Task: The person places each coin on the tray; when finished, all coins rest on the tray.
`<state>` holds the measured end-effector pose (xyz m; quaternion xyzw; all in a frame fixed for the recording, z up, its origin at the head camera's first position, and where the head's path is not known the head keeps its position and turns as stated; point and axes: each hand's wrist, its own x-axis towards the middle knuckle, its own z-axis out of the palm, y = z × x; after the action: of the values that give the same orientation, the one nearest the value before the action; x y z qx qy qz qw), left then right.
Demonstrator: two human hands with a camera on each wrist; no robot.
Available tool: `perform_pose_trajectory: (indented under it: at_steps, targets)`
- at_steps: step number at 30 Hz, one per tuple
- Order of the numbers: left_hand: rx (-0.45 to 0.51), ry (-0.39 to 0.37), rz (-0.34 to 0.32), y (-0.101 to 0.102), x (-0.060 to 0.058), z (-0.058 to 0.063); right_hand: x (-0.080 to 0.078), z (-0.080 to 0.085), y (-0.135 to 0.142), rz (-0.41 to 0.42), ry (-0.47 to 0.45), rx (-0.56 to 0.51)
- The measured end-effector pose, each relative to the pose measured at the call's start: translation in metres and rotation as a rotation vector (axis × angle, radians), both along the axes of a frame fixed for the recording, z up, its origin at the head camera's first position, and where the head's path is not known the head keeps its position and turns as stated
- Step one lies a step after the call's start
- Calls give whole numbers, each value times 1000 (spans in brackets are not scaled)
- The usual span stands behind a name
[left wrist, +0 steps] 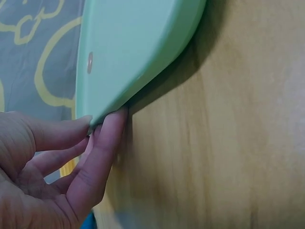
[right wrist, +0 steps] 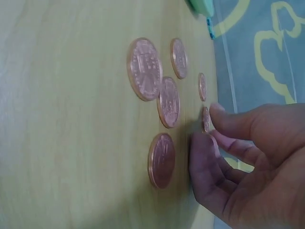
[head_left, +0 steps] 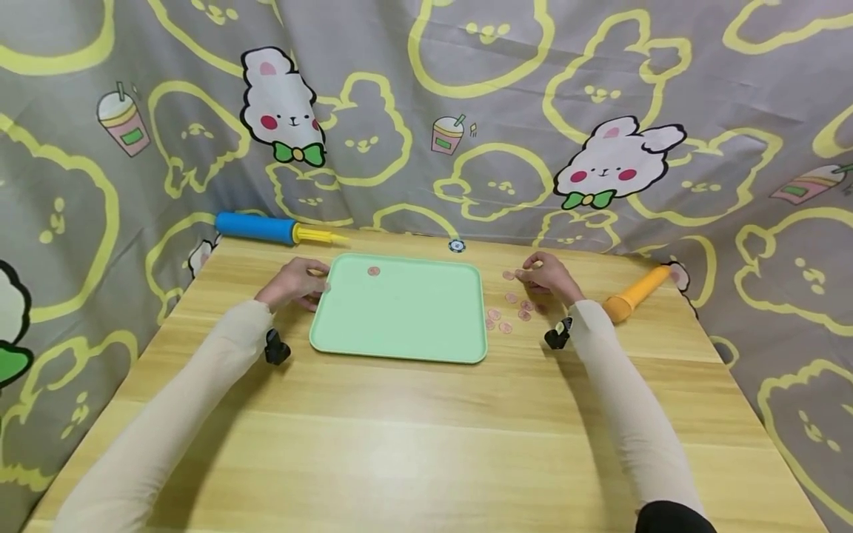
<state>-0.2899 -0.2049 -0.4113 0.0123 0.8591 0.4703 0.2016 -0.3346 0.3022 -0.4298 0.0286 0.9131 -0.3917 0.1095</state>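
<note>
My left hand [head_left: 296, 284] pinches the left edge of a pale green tray [head_left: 400, 314]. In the left wrist view its thumb [left wrist: 64, 135] lies on the rim, with fingers against the underside. One copper-coloured coin [head_left: 374, 272] lies on the tray near its far left corner. Right of the tray, my right hand [head_left: 548, 275] reaches down to the table with its thumb and fingers curled about a copper-coloured coin [right wrist: 206, 119]. Several more coins lie flat close by, among them an embossed coin [right wrist: 145, 69] and a shaded coin [right wrist: 162, 161].
A blue and yellow pump-like toy [head_left: 256, 227] lies at the back left. An orange stick-shaped thing [head_left: 636, 295] lies right of my right hand. A small round blue-and-white disc [head_left: 456, 246] sits at the table's back edge, against the patterned curtain [head_left: 400, 178]. Bare wood table [head_left: 426, 437] is in front.
</note>
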Motion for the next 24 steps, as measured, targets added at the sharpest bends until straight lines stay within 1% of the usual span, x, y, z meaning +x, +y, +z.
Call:
perform_pose_trajectory:
  at_steps: [2, 5, 8, 13, 16, 20, 24]
  targets:
    - [-9, 5, -2, -2, 2, -2, 1, -1, -3, 10, 14, 27]
    - [-15, 7, 13, -5, 6, -3, 0, -2, -10, 19, 37, 68]
    - [-20, 9, 21, -7, 8, -3, -1, -1, -14, 23, 34, 86]
    - [-4, 13, 14, -2, 4, -3, -2, 1, -11, 19, -14, 20]
    - [-2, 12, 13, 0, 1, -3, -2, 1, -9, 24, -24, -9]
    - [-2, -1, 18, 1, 0, -4, 0, 2, -13, 14, 9, 12]
    - [15, -9, 13, 0, 1, -4, 1, 3, -23, -17, 71, 44]
